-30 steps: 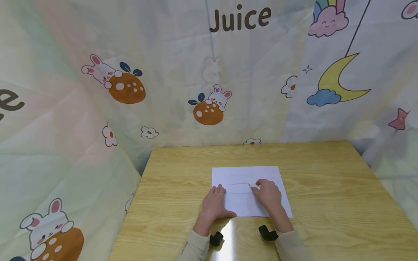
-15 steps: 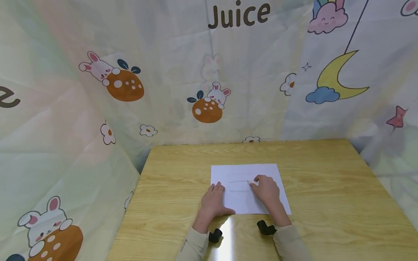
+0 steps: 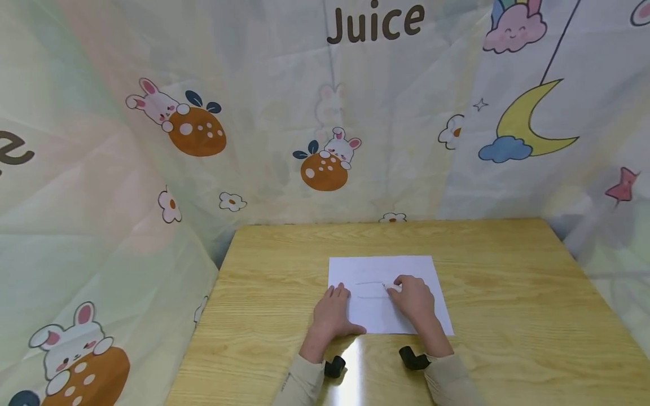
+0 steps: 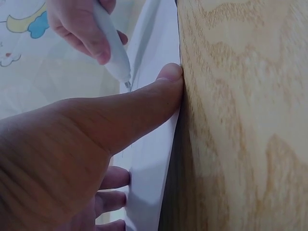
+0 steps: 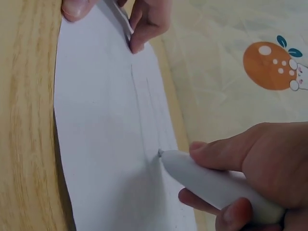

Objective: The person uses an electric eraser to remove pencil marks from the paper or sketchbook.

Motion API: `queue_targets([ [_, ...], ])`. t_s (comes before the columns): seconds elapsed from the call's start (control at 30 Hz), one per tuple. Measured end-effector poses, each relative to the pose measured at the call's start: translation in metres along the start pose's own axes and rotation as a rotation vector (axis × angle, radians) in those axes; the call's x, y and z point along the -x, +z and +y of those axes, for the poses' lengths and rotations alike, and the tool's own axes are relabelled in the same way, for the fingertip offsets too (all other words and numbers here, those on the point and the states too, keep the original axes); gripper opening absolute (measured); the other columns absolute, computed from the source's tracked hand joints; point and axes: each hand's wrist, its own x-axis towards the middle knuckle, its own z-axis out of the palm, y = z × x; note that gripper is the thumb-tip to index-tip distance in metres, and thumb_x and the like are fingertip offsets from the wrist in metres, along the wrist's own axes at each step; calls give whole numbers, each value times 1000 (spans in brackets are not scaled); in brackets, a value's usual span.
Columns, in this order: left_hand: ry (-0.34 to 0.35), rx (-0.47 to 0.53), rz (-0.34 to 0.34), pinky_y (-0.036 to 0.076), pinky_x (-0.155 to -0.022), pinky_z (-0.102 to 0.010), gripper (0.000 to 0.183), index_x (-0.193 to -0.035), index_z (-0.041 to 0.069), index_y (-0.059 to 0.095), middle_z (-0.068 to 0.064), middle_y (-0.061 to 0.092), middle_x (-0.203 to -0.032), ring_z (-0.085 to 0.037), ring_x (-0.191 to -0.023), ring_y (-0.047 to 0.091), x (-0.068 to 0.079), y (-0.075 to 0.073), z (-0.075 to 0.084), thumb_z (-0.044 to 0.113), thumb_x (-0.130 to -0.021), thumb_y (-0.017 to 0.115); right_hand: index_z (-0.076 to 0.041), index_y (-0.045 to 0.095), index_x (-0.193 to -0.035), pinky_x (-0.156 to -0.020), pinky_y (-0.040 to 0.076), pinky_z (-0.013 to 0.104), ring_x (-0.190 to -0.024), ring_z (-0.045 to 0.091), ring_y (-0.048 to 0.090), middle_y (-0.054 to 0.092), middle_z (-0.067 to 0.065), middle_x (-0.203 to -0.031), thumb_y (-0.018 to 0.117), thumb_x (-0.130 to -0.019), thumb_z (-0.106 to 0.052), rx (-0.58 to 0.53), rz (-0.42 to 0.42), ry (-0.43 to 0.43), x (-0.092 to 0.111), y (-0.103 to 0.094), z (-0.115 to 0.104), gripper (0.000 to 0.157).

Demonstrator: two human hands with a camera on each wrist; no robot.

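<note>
Right hand (image 3: 415,301) pinches white tapered pen-like tool (image 5: 207,183), tip at white rectangular paper sheet (image 3: 378,316) atop wood-grain table (image 3: 513,299); left hand (image 3: 332,313) on sheet, fingers extended, thumb wide. Two faint lines (image 3: 369,297) done, left ends unjoined; remainder unclear.

The sheet of paper (image 3: 381,268) looks smooth and matt; the white pen (image 5: 204,180) is smooth and plastic-looking, its tip (image 5: 160,153) probably metal, though small and blurred. The table (image 3: 279,276) shows wood grain under a glossy sheen. The backdrop (image 3: 264,118) is creased cloth, the sleeves (image 3: 304,378) matt fabric.
</note>
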Motion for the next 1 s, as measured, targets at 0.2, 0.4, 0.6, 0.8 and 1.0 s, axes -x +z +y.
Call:
queue_targets([
  [0.2,-6,-5,6,36,-108,-40,101,-133,4,52,-17,43,-146,-34,-135,38,1,-1,-2,67,-59,82,0,71,-95,-48,50,41,-60,24,60,70,15,-85,74,-84,-23,0,2,-2,-2,1,-3,26],
  [0.4,-10,12,-1,35,-109,-41,101,-134,4,51,-17,42,-147,-35,-136,37,2,-2,-1,66,-60,82,0,71,-95,-48,51,42,-62,25,62,70,15,-86,74,-84,-23,3,13,-21,-3,1,-5,26],
  [0.6,-4,9,-7,37,-108,-42,101,-134,4,52,-17,42,-147,-35,-135,37,2,-1,-2,66,-61,81,-1,71,-95,-48,50,42,-63,26,62,70,15,-87,75,-83,-23,8,-3,-1,-1,2,-4,26],
  [0.8,-9,12,-21,36,-108,-42,100,-134,5,51,-16,41,-148,-35,-136,37,0,1,-3,66,-61,81,-1,71,-95,-49,50,43,-63,27,62,70,16,-87,74,-84,-24,5,7,-2,-1,5,-3,26],
  [1.0,-6,-1,-20,36,-108,-41,99,-133,5,52,-17,42,-147,-35,-135,37,2,1,-4,66,-61,81,-1,71,-97,-47,49,42,-61,25,61,70,16,-87,73,-85,-25,-17,12,-2,0,8,-4,27],
])
